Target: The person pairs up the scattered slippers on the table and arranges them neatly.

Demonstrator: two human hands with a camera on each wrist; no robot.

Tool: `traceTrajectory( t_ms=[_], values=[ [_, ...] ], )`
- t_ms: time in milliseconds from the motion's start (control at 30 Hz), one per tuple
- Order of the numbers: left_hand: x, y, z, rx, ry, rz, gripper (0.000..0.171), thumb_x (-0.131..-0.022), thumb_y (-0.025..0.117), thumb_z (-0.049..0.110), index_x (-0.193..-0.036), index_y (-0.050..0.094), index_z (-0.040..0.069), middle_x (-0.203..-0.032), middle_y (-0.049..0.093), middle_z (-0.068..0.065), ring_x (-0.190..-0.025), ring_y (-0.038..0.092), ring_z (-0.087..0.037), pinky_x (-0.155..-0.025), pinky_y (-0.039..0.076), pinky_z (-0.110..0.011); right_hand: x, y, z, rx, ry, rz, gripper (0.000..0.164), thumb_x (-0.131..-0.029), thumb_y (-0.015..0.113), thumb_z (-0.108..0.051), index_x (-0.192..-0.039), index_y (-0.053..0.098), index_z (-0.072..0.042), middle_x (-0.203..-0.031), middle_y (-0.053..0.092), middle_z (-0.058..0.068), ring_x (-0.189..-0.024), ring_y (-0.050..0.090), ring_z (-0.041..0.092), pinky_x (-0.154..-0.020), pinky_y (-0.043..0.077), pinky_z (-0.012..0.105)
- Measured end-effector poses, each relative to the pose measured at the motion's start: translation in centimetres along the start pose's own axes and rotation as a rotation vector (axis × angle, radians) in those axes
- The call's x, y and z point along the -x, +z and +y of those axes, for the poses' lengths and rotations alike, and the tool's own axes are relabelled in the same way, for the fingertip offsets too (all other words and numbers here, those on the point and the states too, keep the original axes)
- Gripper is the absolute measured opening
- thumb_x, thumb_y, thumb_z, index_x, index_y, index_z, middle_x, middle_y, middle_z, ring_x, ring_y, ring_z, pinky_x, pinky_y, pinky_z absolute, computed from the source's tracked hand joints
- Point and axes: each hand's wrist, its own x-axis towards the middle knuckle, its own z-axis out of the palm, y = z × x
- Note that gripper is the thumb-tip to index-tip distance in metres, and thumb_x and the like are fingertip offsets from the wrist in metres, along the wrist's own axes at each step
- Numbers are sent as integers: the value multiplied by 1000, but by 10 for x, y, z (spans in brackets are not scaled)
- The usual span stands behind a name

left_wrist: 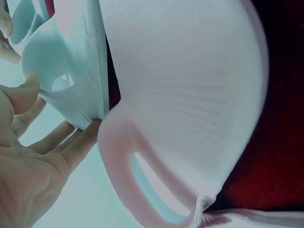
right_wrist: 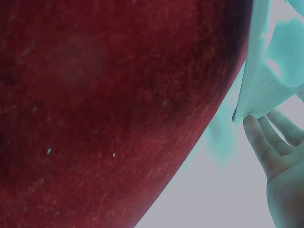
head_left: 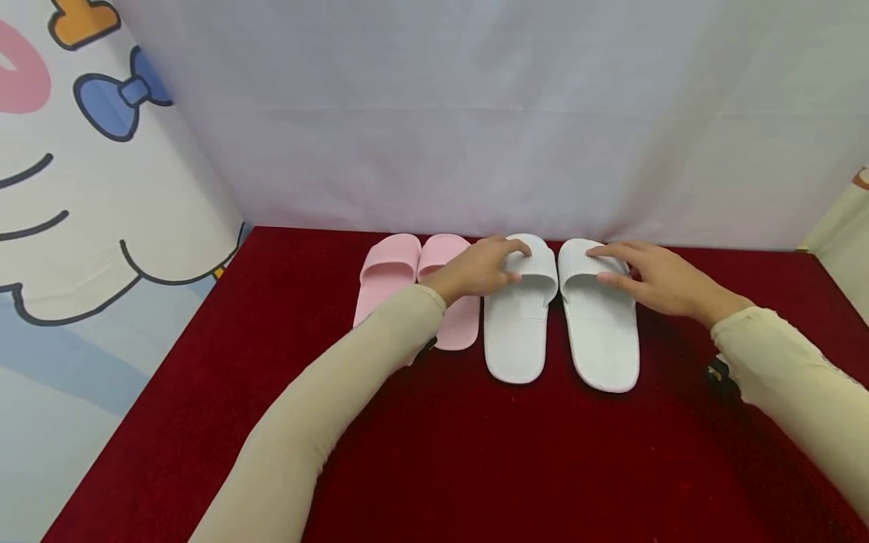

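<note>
Two white slippers lie side by side, toes toward the back: a left one (head_left: 517, 332) and a right one (head_left: 603, 339), each with a ribbed strap. My left hand (head_left: 478, 268) holds the left white slipper by its strap, thumb at the strap's rear edge and fingers over the outer side. On the right white slipper's strap, my right hand (head_left: 661, 279) has the same kind of hold, its fingertips (right_wrist: 251, 126) at the strap's outer side. A pair of pink slippers, a left one (head_left: 389, 275) and a right one (head_left: 462, 324), sits just left; my left forearm partly covers them.
Dark red cloth (head_left: 434, 460) covers the surface under the slippers. A pale curtain (head_left: 434, 136) hangs right behind the back edge. To the left stands a cartoon-printed sheet (head_left: 75, 219), and another pale panel (head_left: 845, 249) borders the right side.
</note>
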Motion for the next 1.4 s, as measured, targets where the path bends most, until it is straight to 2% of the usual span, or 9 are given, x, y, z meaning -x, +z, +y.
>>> traceTrajectory(
  t_ms=[200, 533, 933, 1133, 1400],
  values=[
    [-6, -1, -4, 24, -12, -7, 43, -98, 62, 22, -139, 53, 17, -141, 55, -14, -130, 52, -25, -110, 41, -39, -4, 1, -1, -2, -13, 4, 45, -97, 64, -35, -141, 55, -27, -124, 62, 9, -89, 55, 21, -81, 44, 43],
    [-13, -2, -6, 48, -37, 8, 43, -98, 62, 22, -140, 52, 17, -137, 56, -15, -127, 53, -27, -110, 40, -40, -11, 4, 8, -23, -7, 5, 44, -97, 64, -34, -140, 56, -24, -133, 58, 16, -107, 56, 30, -92, 44, 50],
    [-15, 1, -7, 51, -66, -1, 44, -98, 63, 24, -140, 52, 17, -141, 54, -15, -132, 50, -26, -112, 39, -39, -22, 10, 9, -53, 3, -49, 44, -99, 62, -32, -140, 55, -19, -138, 54, 21, -119, 55, 36, -99, 42, 56],
    [-16, 4, -10, 48, -63, 4, 44, -98, 63, 24, -140, 53, 17, -142, 53, -15, -132, 50, -27, -113, 39, -39, -22, 13, 10, -67, 18, -69, 44, -100, 60, -32, -142, 54, -18, -140, 52, 22, -122, 53, 37, -100, 42, 56],
    [-15, 7, -12, 27, -81, 8, 44, -98, 62, 26, -141, 52, 17, -144, 53, -14, -134, 49, -25, -114, 38, -39, -23, 19, 12, -102, -4, -70, 45, -100, 60, -28, -143, 51, -15, -139, 51, 23, -123, 50, 38, -100, 41, 56]
  ],
)
